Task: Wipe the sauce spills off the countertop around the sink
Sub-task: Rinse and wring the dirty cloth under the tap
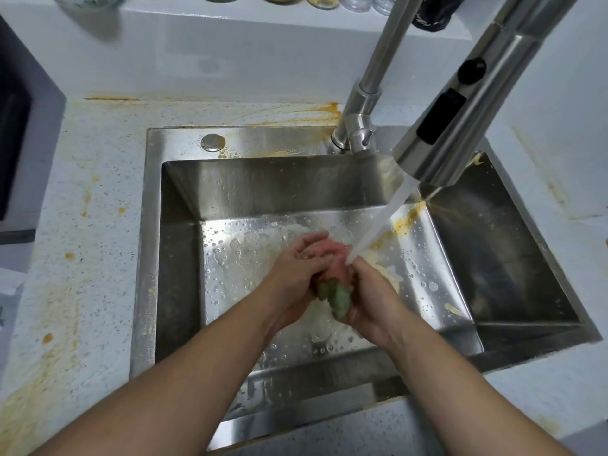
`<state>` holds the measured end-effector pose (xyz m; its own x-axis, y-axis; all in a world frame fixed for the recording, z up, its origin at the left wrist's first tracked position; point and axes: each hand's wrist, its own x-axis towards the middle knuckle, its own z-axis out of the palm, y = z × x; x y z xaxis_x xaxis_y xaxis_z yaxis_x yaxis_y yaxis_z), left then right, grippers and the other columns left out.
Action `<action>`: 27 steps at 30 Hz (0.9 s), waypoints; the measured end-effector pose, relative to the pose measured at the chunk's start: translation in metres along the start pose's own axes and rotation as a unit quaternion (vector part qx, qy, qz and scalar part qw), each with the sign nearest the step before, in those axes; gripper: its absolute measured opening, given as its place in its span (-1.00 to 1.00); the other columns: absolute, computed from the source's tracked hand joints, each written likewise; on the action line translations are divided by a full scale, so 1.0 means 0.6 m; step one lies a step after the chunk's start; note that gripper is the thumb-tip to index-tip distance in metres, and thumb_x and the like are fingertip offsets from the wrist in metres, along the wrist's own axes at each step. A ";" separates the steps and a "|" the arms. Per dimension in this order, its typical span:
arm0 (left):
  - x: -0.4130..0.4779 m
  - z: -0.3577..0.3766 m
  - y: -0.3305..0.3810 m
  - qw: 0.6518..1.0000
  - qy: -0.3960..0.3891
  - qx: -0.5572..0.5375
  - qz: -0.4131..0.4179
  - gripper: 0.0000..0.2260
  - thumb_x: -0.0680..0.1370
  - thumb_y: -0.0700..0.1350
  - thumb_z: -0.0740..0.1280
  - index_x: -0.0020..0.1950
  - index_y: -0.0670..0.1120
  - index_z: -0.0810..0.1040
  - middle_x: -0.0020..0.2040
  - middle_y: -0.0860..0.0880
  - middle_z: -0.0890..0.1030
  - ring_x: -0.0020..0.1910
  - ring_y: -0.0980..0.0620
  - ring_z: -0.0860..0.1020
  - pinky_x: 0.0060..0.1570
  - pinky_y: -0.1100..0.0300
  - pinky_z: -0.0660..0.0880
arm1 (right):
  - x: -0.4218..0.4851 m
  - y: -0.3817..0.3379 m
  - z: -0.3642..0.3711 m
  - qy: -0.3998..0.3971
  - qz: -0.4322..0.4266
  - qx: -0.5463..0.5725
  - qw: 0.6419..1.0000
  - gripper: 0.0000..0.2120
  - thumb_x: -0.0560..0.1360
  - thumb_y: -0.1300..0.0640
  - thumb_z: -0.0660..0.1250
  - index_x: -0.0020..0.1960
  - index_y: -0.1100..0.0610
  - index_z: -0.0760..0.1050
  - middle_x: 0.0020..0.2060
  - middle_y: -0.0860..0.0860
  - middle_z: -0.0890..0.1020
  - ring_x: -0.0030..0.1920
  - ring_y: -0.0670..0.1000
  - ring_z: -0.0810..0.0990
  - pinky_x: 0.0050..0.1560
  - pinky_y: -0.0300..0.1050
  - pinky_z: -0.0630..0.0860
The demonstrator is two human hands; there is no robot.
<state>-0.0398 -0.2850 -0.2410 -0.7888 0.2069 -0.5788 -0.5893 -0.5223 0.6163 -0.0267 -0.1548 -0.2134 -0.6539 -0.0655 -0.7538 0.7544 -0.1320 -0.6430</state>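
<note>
Over the middle of the steel sink [177,258], both my hands squeeze a wadded pink and green cloth [334,291]. My left hand [296,274] wraps it from the left, my right hand [368,301] grips it from the right. Water streams from the pull-out faucet head [460,126] onto the cloth's pink top. Orange sauce smears [306,115] streak the speckled white countertop [98,159] behind the sink, and spots [87,199] dot its left side. More sauce clings inside the basin's right corner [404,218].
The faucet's base [352,136] stands on the sink's back rim, beside a round metal cap [213,141]. Jars [316,0] line a shelf on the back wall. A dark appliance [13,143] sits at the far left. Sauce also marks the right counter [556,192].
</note>
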 end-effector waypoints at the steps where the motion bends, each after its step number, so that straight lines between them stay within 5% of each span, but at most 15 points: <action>1: 0.000 -0.002 0.000 1.000 0.022 0.009 0.002 -0.67 0.52 -0.38 0.39 0.22 -0.09 0.55 -0.09 -0.12 0.66 -0.32 -0.01 0.60 -0.47 0.19 0.45 | -0.001 0.000 0.000 0.021 -0.013 -0.035 0.999 -0.71 0.64 -0.07 0.29 0.01 0.09 0.69 -0.26 0.10 0.62 -0.40 -0.04 0.42 -0.37 -0.17 0.22; 3: 0.004 -0.007 -0.006 0.996 0.080 0.043 0.014 -0.70 0.52 -0.29 0.44 0.23 -0.13 0.53 -0.05 -0.12 0.64 -0.31 -0.01 0.58 -0.46 0.17 0.47 | -0.007 -0.001 0.004 0.051 -0.049 -0.071 0.995 -0.75 0.65 0.01 0.32 0.05 0.19 0.61 -0.29 0.11 0.64 -0.43 -0.03 0.44 -0.41 -0.17 0.26; 7: -0.002 0.005 -0.014 0.985 0.149 0.090 0.017 -0.84 0.57 -0.13 0.42 0.07 -0.19 0.57 -0.12 -0.16 0.68 -0.30 -0.05 0.65 -0.31 0.07 0.58 | -0.014 -0.014 0.016 0.016 -0.104 0.042 0.994 -0.93 0.64 0.22 0.31 0.05 0.22 0.54 -0.31 0.09 0.66 -0.39 0.00 0.58 -0.41 -0.16 0.42; 9: -0.012 0.017 -0.011 0.984 0.117 0.129 -0.043 -0.80 0.56 0.02 0.39 -0.14 -0.09 0.64 -0.32 -0.07 0.60 -0.47 0.04 0.51 -0.47 0.23 0.42 | -0.005 -0.019 0.011 0.048 -0.111 0.108 0.987 -0.90 0.63 0.30 0.29 -0.03 0.20 0.55 -0.27 0.13 0.64 -0.31 0.05 0.58 -0.28 -0.06 0.45; 12: -0.026 0.037 -0.014 0.980 0.043 0.151 -0.124 -0.65 0.54 0.18 0.34 -0.37 0.04 0.64 -0.44 -0.01 0.46 -0.49 0.06 0.35 -0.43 0.26 0.28 | 0.002 -0.013 0.011 0.090 -0.138 0.095 0.982 -0.84 0.64 0.32 0.25 -0.07 0.23 0.56 -0.30 0.13 0.64 -0.27 0.08 0.60 -0.22 0.01 0.52; 14: -0.022 0.044 -0.014 0.985 0.068 0.135 -0.088 -0.68 0.58 0.05 0.27 -0.33 0.00 0.63 -0.42 -0.02 0.50 -0.48 0.06 0.38 -0.42 0.23 0.27 | 0.001 0.009 0.022 0.117 -0.145 -0.007 0.982 -0.84 0.63 0.17 0.33 -0.05 0.26 0.53 -0.27 0.15 0.62 -0.25 0.09 0.60 -0.26 0.00 0.53; 17: -0.021 0.053 -0.019 0.994 0.086 0.055 -0.041 -0.67 0.62 -0.19 0.17 -0.30 -0.12 0.57 -0.41 -0.06 0.56 -0.37 -0.04 0.50 -0.40 0.19 0.38 | -0.003 0.030 0.037 0.141 -0.157 -0.123 0.970 -0.54 0.49 -0.10 0.44 0.01 0.32 0.45 -0.19 0.27 0.57 -0.20 0.09 0.56 -0.22 0.12 0.56; 19: -0.031 0.072 -0.034 0.996 0.069 0.052 -0.013 -0.64 0.67 -0.18 0.17 -0.25 -0.08 0.63 -0.28 -0.04 0.67 -0.21 0.00 0.63 -0.22 0.14 0.53 | 0.006 0.019 0.032 0.174 -0.165 -0.110 0.964 -0.54 0.48 -0.08 0.43 0.04 0.31 0.44 -0.15 0.30 0.60 -0.17 0.10 0.57 -0.15 0.20 0.58; 22: -0.031 0.082 -0.045 0.998 0.050 0.040 0.005 -0.59 0.72 -0.03 0.13 -0.18 0.08 0.69 -0.19 0.07 0.72 -0.09 0.12 0.67 -0.05 0.21 0.56 | 0.013 0.012 0.037 0.153 -0.135 0.009 0.979 -0.85 0.59 0.14 0.33 0.12 0.17 0.49 -0.04 0.20 0.66 0.00 0.17 0.66 -0.04 0.08 0.59; 25: -0.022 0.062 -0.034 0.998 0.058 0.009 -0.017 -0.71 0.65 0.05 0.21 -0.09 -0.07 0.64 -0.14 -0.02 0.72 0.00 0.00 0.65 0.07 0.08 0.56 | 0.008 0.040 0.049 0.097 -0.078 0.049 0.991 -0.69 0.64 0.00 0.29 0.31 0.10 0.53 0.24 0.23 0.63 0.26 0.25 0.62 0.26 0.21 0.54; 27: -0.033 0.069 -0.050 0.998 0.049 0.039 -0.001 -0.73 0.67 0.03 0.20 -0.08 -0.02 0.63 -0.13 0.06 0.72 0.02 0.08 0.66 0.10 0.15 0.54 | 0.008 0.026 0.047 0.107 -0.084 0.028 0.990 -0.74 0.65 0.02 0.28 0.28 0.09 0.58 0.15 0.20 0.67 0.09 0.16 0.68 0.16 0.09 0.60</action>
<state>-0.0137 -0.2388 -0.2259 -0.7688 0.1242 -0.6273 -0.6057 -0.4560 0.6521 -0.0195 -0.1850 -0.2234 -0.7383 0.1723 -0.6521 0.6276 -0.1783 -0.7578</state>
